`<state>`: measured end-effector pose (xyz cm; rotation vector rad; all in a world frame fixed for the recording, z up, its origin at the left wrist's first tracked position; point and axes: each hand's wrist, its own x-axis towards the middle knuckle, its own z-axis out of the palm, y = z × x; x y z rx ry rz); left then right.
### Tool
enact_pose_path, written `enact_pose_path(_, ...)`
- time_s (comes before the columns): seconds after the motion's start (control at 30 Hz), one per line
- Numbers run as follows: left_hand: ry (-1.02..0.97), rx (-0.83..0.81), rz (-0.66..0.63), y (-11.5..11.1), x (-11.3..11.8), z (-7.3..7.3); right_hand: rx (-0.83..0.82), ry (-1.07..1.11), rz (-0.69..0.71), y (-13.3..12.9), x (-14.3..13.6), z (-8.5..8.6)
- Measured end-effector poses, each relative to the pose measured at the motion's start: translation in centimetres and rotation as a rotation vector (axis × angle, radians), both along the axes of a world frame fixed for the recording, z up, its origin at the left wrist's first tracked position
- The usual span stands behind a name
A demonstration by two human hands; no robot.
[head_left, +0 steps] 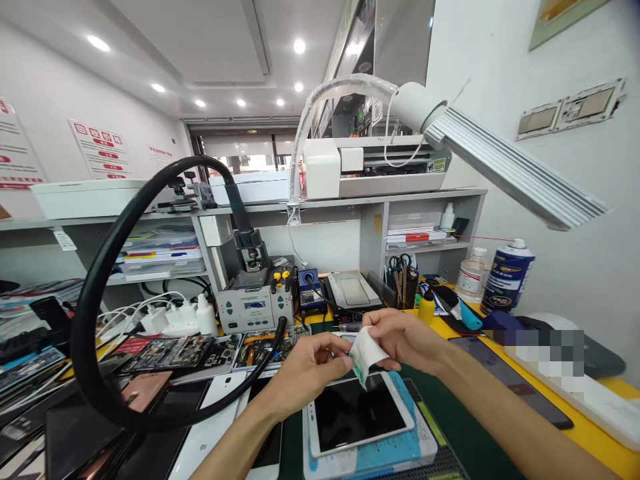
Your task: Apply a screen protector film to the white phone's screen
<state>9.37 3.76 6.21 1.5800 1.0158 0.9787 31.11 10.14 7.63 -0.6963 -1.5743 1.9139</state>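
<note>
Between my two hands, above a white tablet, I hold a small white wipe with a greenish lower edge. My left hand pinches its left side between thumb and fingers. On the other side, my right hand grips its upper right part, the fingers curled behind it. Beneath them the white-framed tablet lies face up, its dark screen reflecting the hands. It rests tilted on a blue and white box, which stands on a dark green mat.
A thick black hose loops in front of the grey hot air station. Phones, boards and tablets crowd the left side. At right are a spray can, a clear bottle and a dark phone. A lamp hangs overhead.
</note>
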Motion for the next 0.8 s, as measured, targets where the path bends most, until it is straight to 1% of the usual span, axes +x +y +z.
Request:
enact_pose_path(0.1, 0.010, 0.118, 0.107, 0.1, 0.2, -0.7, -0.087, 0.018, 0.022, 1.0, -0.6, -0.5)
enact_pose_path(0.2, 0.060, 0.259, 0.214, 0.0, 0.5, -1.3, -0.134, 0.020, 0.024, 1.5, -1.1, -0.7)
enact_pose_path(0.33, 0.169, 0.446, 0.251, -0.4, 0.9, -1.9, -0.153, 0.012, 0.016, 1.5, -1.5, -0.9)
enact_pose_path(0.53, 0.280, 0.677, 0.291, 0.0, 1.1, -3.1, -0.156, -0.009, -0.046, 0.8, -1.8, -2.0)
enact_pose_path(0.67, 0.289, 0.722, 0.262, 0.2, 1.1, -3.7, -0.147, -0.014, -0.095, 0.3, -1.9, -2.4)
enact_pose_path(0.8, 0.239, 0.657, 0.253, 0.3, 1.2, -3.5, -0.137, 0.002, -0.113, -0.1, -1.8, -2.5)
